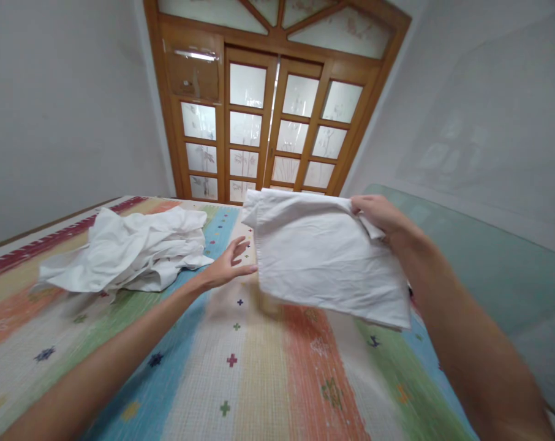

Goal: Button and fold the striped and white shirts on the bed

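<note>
A folded white cloth [323, 251] hangs a little above the striped bedspread [259, 373], its lower edge tilted down to the right. My right hand [376, 211] pinches its upper edge near the right end. Beside the cloth's left edge, my left hand [231, 263] has its fingers spread and thumb stretched out; whether the thumb tip touches the fabric I cannot tell. To the left of that hand lies a crumpled heap of white fabric [139, 248] on the bedspread.
Wooden doors [268, 116] with frosted panes stand beyond the bed's far edge. A pale green panel [479, 263] runs along the right side, against the wall [498, 122]. Another bare wall [66, 104] rises on the left.
</note>
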{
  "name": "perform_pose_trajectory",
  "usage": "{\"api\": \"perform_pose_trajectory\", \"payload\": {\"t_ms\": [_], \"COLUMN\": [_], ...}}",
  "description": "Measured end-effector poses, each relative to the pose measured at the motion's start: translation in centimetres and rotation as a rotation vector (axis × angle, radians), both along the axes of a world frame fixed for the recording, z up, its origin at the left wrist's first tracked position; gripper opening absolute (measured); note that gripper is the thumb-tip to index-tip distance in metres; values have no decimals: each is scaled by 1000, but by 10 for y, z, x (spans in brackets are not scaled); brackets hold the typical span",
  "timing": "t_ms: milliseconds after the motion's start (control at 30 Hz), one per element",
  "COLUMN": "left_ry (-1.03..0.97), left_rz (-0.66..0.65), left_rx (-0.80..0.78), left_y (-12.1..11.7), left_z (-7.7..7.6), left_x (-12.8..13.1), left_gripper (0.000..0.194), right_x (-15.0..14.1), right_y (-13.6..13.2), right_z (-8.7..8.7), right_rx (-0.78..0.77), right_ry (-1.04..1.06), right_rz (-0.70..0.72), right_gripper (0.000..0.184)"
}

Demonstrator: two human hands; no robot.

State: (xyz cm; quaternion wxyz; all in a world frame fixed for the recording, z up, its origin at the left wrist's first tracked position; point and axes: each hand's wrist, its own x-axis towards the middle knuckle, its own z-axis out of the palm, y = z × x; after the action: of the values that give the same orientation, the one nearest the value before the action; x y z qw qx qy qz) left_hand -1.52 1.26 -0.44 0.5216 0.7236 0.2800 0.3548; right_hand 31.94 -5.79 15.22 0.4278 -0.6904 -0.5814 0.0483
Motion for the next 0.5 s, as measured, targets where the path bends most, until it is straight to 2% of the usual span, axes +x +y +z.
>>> {"api": "perform_pose_trajectory", "payload": {"t_ms": [67,133,200,267,333,400,433,500], "left_ry": [-157,-251,-295,-310,-334,-403,-443,-482], "left_rz": [-144,-172,-94,18,81,51,10,-48], "left_rx": [-223,-405,-539,-655,-761,-837,-859,-867], "left_y": [-10,-20,-29,-35,-38,-39,-40,-43], "left_z": [4,6,3,-5,-17,-28,-32,-36], "left_x": [3,3,4,6,8,7,6,5], "left_gripper": [76,57,41,29,25,31,34,39], "right_x": [-4,-12,-24,-43,-67,-93,-105,-126], "right_y": [10,22,31,34,28,15,7,-8], "right_z": [-14,-36,-61,-86,-106,-121,-125,-131], "right_rx": [-125,-221,-216,-189,-265,-378,-405,-388], "right_ry": [78,66,-76,-198,-181,-118,-136,-289], "right_rz": [18,25,27,92,346,662,759,821], "right_gripper": [17,13,5,7,13,29,39,65]}}
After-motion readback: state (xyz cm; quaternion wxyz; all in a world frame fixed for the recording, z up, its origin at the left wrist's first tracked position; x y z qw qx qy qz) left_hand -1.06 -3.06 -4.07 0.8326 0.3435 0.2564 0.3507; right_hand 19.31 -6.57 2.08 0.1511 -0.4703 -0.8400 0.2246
